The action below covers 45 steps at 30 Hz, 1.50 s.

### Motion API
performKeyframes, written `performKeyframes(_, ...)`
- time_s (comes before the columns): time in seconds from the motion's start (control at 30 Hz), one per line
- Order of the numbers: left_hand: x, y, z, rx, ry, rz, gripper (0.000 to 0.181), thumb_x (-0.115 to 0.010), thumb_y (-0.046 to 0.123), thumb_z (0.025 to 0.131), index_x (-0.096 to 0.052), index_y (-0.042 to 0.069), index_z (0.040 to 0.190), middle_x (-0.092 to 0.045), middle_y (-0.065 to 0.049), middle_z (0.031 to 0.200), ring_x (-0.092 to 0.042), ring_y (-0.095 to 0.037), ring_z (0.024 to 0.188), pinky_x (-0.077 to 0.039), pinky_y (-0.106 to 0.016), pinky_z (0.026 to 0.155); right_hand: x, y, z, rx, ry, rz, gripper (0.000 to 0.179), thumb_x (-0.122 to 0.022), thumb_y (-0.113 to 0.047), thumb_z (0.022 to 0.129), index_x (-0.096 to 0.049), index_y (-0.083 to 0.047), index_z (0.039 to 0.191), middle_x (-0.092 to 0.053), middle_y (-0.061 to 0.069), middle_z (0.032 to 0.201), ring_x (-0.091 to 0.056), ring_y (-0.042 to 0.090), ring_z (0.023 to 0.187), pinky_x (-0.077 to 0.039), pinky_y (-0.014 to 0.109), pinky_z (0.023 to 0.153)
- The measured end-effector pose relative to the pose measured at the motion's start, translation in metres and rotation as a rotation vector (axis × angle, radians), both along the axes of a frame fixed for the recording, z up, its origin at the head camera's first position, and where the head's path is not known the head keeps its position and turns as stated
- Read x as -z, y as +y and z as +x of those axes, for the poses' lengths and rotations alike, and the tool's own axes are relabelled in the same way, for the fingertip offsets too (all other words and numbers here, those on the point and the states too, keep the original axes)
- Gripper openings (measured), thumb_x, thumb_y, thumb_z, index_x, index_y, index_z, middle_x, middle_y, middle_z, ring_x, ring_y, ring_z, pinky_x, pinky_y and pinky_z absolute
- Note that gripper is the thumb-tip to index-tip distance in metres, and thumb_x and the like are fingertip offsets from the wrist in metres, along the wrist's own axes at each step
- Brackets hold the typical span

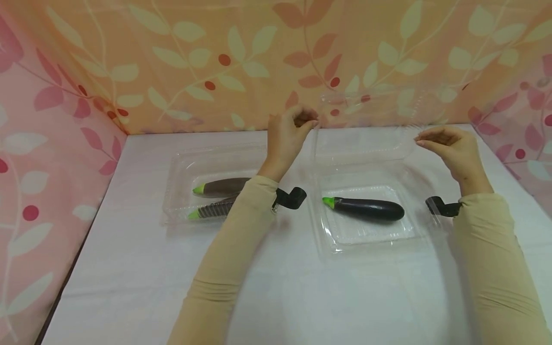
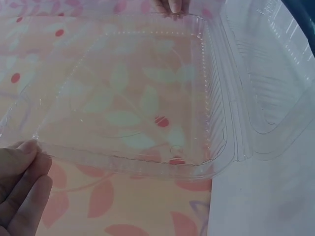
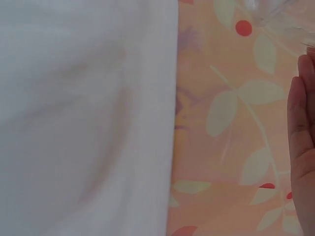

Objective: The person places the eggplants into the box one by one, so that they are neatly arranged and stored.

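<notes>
My left hand (image 1: 289, 139) pinches the left edge of a clear plastic lid (image 2: 138, 162), which stands raised at the back of its hinged clamshell container (image 1: 327, 237). On the lid's opposite side is my right hand (image 1: 454, 148), thumb and fingertips together at the edge; the left wrist view also shows these fingers (image 2: 170, 6) at the far rim. A dark purple eggplant (image 1: 368, 209) with a bright green stem end lies in the container's base. Only part of the right hand (image 3: 302, 137) appears in the right wrist view.
Left of the forearm stands another clear container (image 1: 172, 191) with two green-tipped eggplants, one brownish (image 1: 224, 187), one looking striped (image 1: 211, 209) through the plastic. My left sleeve partly covers them. A white cloth (image 1: 129, 268) covers the table; leaf-patterned curtains (image 1: 241, 62) surround it.
</notes>
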<state>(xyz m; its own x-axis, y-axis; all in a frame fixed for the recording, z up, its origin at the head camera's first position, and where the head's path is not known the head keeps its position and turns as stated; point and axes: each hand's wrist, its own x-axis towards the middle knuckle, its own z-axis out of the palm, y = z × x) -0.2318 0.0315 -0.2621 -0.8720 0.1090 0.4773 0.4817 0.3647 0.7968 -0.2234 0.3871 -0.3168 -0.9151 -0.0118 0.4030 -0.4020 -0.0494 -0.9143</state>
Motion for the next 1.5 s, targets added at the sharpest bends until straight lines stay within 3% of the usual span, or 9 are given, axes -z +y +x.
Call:
performKeyframes(0.17, 0.001, -0.002, 0.0, 0.004, 0.032, 0.009, 0.01, -0.074, 0.006, 0.081, -0.072, 0.0, 0.089, -0.071, -0.009, 0.085, -0.067, -0.015, 0.075, -0.048, -0.014, 0.072, -0.017, -0.003, 0.002, 0.018, 0.019, -0.043, 0.021, -0.058, 0.027, 0.076, -0.064, 0.019, 0.095, -0.072, 0.009, 0.082, -0.068, 0.015, 0.077, -0.051, 0.018, 0.077)
performKeyframes(0.4, -0.003, -0.004, 0.002, 0.024, 0.064, 0.002, 0.007, -0.073, 0.004, 0.081, -0.071, 0.0, 0.087, -0.071, -0.009, 0.084, -0.066, -0.014, 0.076, -0.048, -0.014, 0.073, -0.045, -0.009, 0.004, 0.095, 0.115, -0.146, 0.023, -0.062, 0.026, 0.073, -0.061, 0.024, 0.096, -0.071, 0.015, 0.082, -0.068, 0.021, 0.075, -0.052, 0.022, 0.077)
performKeyframes(0.6, -0.004, -0.004, 0.003, 0.021, 0.088, -0.029, 0.005, -0.072, 0.004, 0.082, -0.072, 0.001, 0.086, -0.072, -0.008, 0.084, -0.067, -0.013, 0.077, -0.047, -0.014, 0.072, -0.058, -0.013, 0.006, 0.127, 0.136, -0.209, 0.02, -0.065, 0.024, 0.073, -0.061, 0.025, 0.092, -0.07, 0.018, 0.083, -0.068, 0.024, 0.075, -0.053, 0.023, 0.076)
performKeyframes(0.9, 0.002, -0.002, 0.007, -0.014, 0.155, -0.011, 0.004, -0.072, 0.002, 0.081, -0.073, -0.001, 0.084, -0.072, -0.009, 0.082, -0.067, -0.015, 0.075, -0.047, -0.013, 0.069, -0.065, -0.019, 0.009, 0.244, 0.209, -0.238, 0.02, -0.069, 0.022, 0.07, -0.062, 0.025, 0.088, -0.069, 0.018, 0.078, -0.068, 0.022, 0.073, -0.053, 0.023, 0.075)
performKeyframes(1.1, 0.006, 0.001, 0.008, -0.002, 0.176, 0.013, 0.004, -0.072, 0.0, 0.081, -0.072, -0.002, 0.083, -0.071, -0.01, 0.082, -0.067, -0.016, 0.074, -0.048, -0.013, 0.07, -0.065, -0.018, 0.009, 0.249, 0.253, -0.285, 0.022, -0.07, 0.022, 0.068, -0.061, 0.027, 0.087, -0.069, 0.021, 0.079, -0.068, 0.024, 0.073, -0.054, 0.026, 0.076)
performKeyframes(1.33, 0.008, -0.002, 0.014, 0.028, 0.147, 0.013, 0.006, -0.071, 0.002, 0.082, -0.073, -0.002, 0.087, -0.071, -0.009, 0.085, -0.067, -0.015, 0.079, -0.048, -0.013, 0.073, -0.061, -0.015, 0.013, 0.302, 0.294, -0.218, 0.022, -0.071, 0.021, 0.068, -0.059, 0.029, 0.085, -0.069, 0.021, 0.076, -0.068, 0.024, 0.07, -0.055, 0.027, 0.074)
performKeyframes(1.5, 0.008, -0.005, 0.017, 0.038, 0.122, 0.015, 0.01, -0.071, 0.004, 0.084, -0.074, -0.002, 0.091, -0.072, -0.01, 0.091, -0.068, -0.016, 0.083, -0.049, -0.013, 0.075, -0.061, -0.01, 0.019, 0.283, 0.222, -0.269, 0.018, -0.07, 0.023, 0.068, -0.061, 0.027, 0.082, -0.068, 0.02, 0.072, -0.066, 0.023, 0.065, -0.054, 0.025, 0.072)
